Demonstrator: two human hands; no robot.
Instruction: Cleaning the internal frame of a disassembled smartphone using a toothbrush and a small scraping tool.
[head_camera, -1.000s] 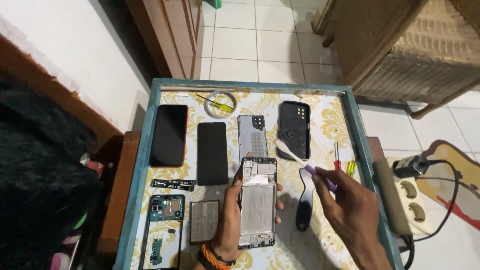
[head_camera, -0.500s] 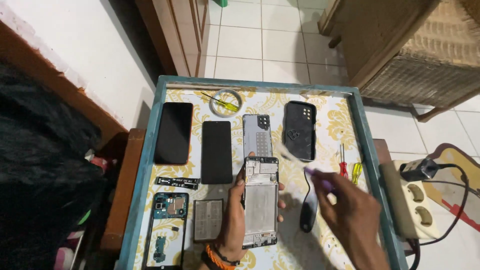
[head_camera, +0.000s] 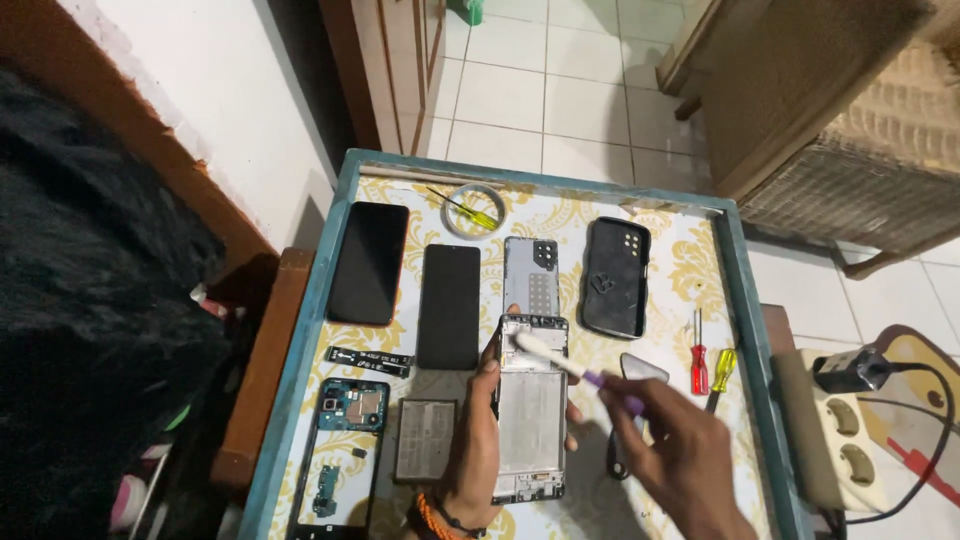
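A: Left hand (head_camera: 480, 440)?
B: Closed around the long edge of a bare grey phone frame with its back cover off (head_camera: 530, 410), thumb on the near side, fingers wrapped behind. Frame lies lengthwise at the table's middle, toward the near edge.

A: Right hand (head_camera: 680, 460)?
B: Gripping a white toothbrush with a purple handle (head_camera: 565, 365). Bristle end touches the upper part of the frame.

A: The table itself?
B: Teal-rimmed table with a cream-and-gold patterned top (head_camera: 690, 270). By the left edge: a black smartphone, screen dark (head_camera: 368, 262). Beside it a black glass display panel (head_camera: 449, 306), then a grey phone back plate (head_camera: 531, 277), then a black rubber phone case (head_camera: 615, 277).

A: Near-left corner?
B: A blue-green circuit board assembly in its housing (head_camera: 340, 450), and a flat grey battery (head_camera: 425, 440) just beside it.

A: Tools?
B: Red-handled and yellow-handled screwdrivers (head_camera: 710, 365) near the right edge; a roll of clear tape (head_camera: 473, 210) at the far edge.
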